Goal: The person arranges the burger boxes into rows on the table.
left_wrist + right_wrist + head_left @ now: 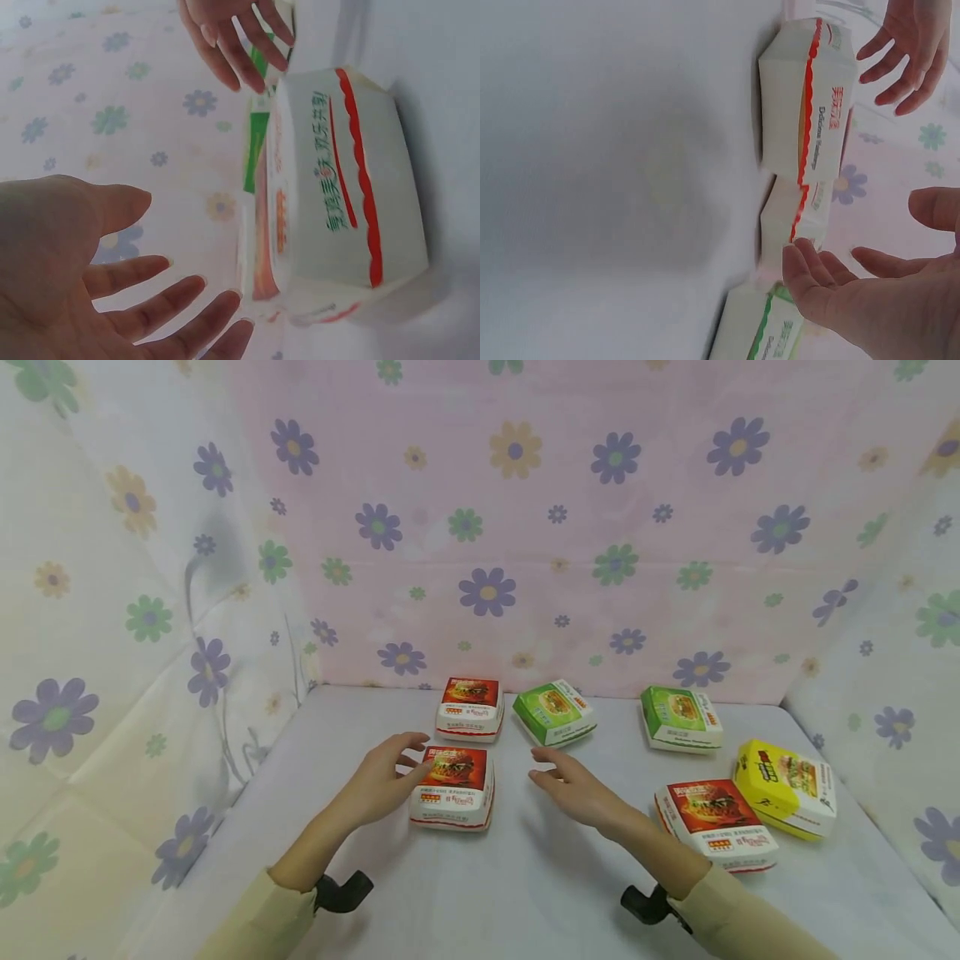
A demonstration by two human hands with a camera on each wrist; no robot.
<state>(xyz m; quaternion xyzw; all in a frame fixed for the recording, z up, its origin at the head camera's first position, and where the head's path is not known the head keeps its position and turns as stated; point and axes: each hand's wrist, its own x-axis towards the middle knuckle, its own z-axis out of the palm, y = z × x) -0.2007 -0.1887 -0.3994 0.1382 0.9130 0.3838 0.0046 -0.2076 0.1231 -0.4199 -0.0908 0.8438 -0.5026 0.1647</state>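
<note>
A red-and-white burger box [452, 789] sits on the table between my two hands, its lid closed. My left hand [385, 779] is at the box's left side, and its fingertips overlap the lid's edge in the head view. The left wrist view shows those fingers [161, 300] loosely spread, with nothing in them, beside the white side of the box [337, 187]. To the right of the box, my right hand [577, 789] hangs above the table with relaxed, slightly bent fingers. In the right wrist view its palm [889, 307] is bare.
Behind the front box stands a second red burger box [470, 710], with a green one [555, 712] to its right. Farther right are another green box [682, 718], a yellow box [785, 787] and a red box [716, 822]. Flowered cloth [487, 527] walls the table's back and sides.
</note>
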